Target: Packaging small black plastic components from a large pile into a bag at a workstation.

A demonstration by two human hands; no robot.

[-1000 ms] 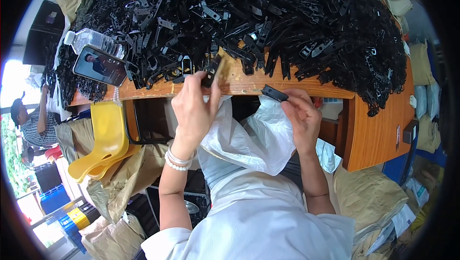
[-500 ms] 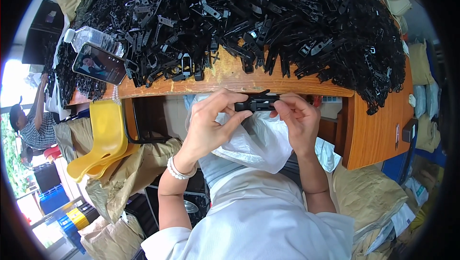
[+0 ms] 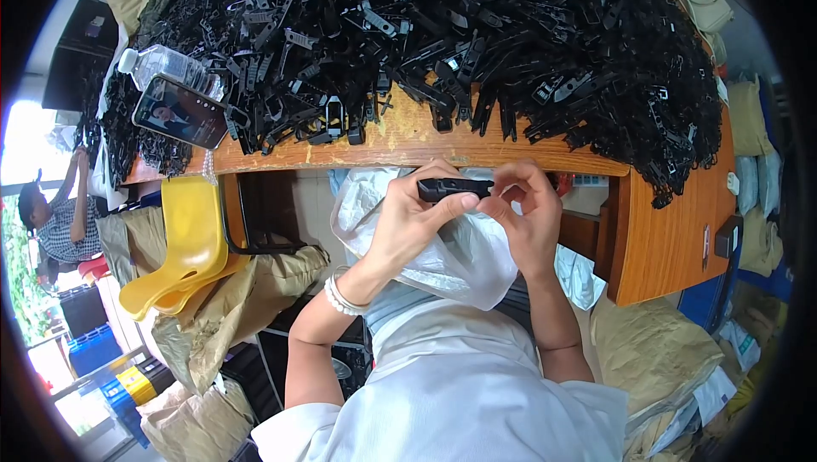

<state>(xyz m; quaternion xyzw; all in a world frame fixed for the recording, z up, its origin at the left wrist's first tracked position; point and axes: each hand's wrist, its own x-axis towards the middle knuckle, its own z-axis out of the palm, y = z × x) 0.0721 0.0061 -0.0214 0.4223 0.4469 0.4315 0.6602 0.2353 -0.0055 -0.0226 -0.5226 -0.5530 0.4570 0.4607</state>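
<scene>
**One black piece in hand, a broad heap of parts left on the counter**

At far left, a dark phone with a lit screen (image 3: 180, 111) is set just in front of a clear plastic bottle with a white cap (image 3: 174, 68). To the right of these, most of the brown wood-grain counter (image 3: 545, 152) is covered by a deep heap of loose black plastic parts (image 3: 477, 15), with a worn bare patch left uncovered near the middle of the front edge. By this heap, much of the work is judged to be left. Only one piece is seen in hand; whether its fitting is complete cannot be told, and no separate pile of finished pieces can be made out.

By the left hand (image 3: 407, 217), the slim black plastic piece (image 3: 449, 189) is held, its fingers narrowed on the left end and the thumb laid along the near side. The piece is held just in front of the counter's edge, above a crumpled white plastic bag (image 3: 455, 268), whose contents are hidden. Its long axis is turned left to right, nearly level and roughly parallel to that edge; which end is the front cannot be told.

At the right end, the right hand (image 3: 528, 211) is placed with its fingers curled close; whether that end is pinched or merely touched cannot be told.
</scene>
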